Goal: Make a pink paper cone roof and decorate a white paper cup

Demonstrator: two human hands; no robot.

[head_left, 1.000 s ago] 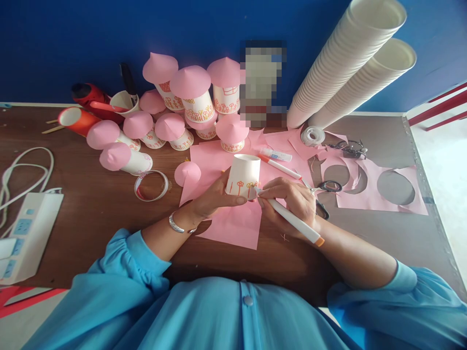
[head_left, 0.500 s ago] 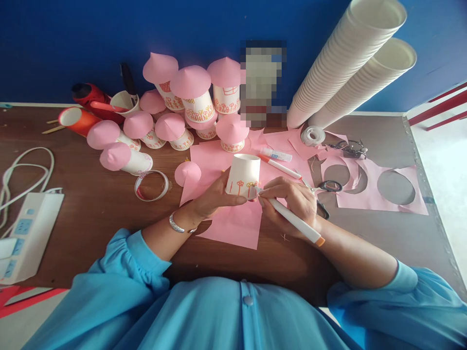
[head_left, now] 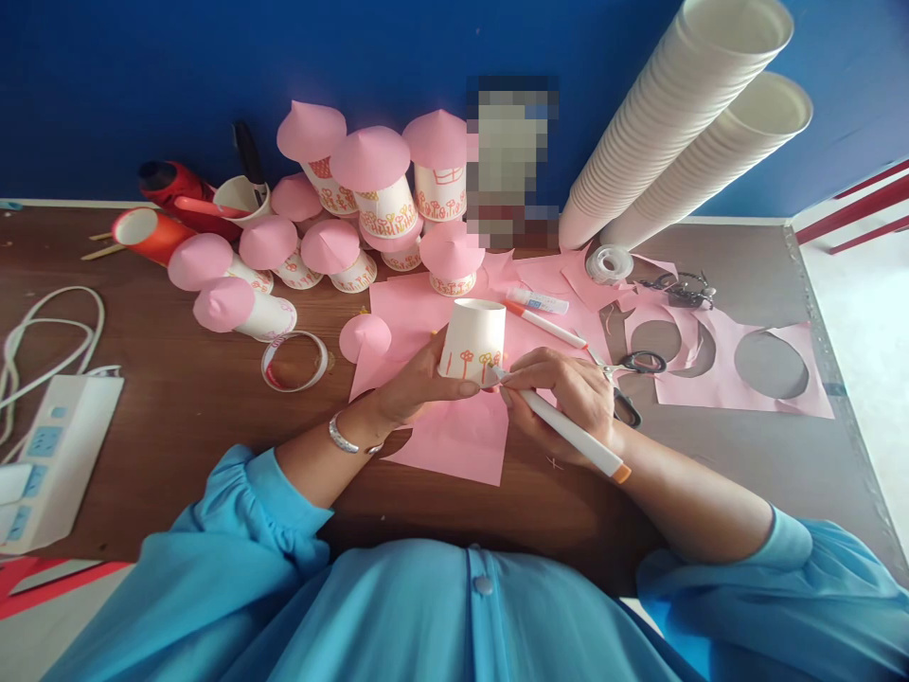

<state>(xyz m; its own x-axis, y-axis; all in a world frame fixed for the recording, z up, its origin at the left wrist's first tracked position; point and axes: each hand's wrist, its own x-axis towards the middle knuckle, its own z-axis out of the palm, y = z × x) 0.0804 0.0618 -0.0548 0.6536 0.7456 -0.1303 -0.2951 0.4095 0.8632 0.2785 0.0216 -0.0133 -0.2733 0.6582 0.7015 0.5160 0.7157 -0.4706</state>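
A white paper cup, with red and yellow flowers drawn along its lower part, is held by my left hand. The thumb lies across the cup's lower edge and the other fingers go behind it. My right hand is closed around a white marker with an orange end. Its tip meets the cup low on the right side, beside the flowers. Pink paper lies on the table beneath my hands. Near my right hand are scissors with dark handles, partly hidden by it.
Several decorated cups with pink cone roofs stand at the back left. Two tall stacks of paper cups lean against the blue wall. A tape roll, a red-and-white marker, a white paper ring and a power strip lie around.
The marker tip has shifted very slightly on the cup's lower right, where more of the drawn flower shows. My left hand and the cup stay nearly still.
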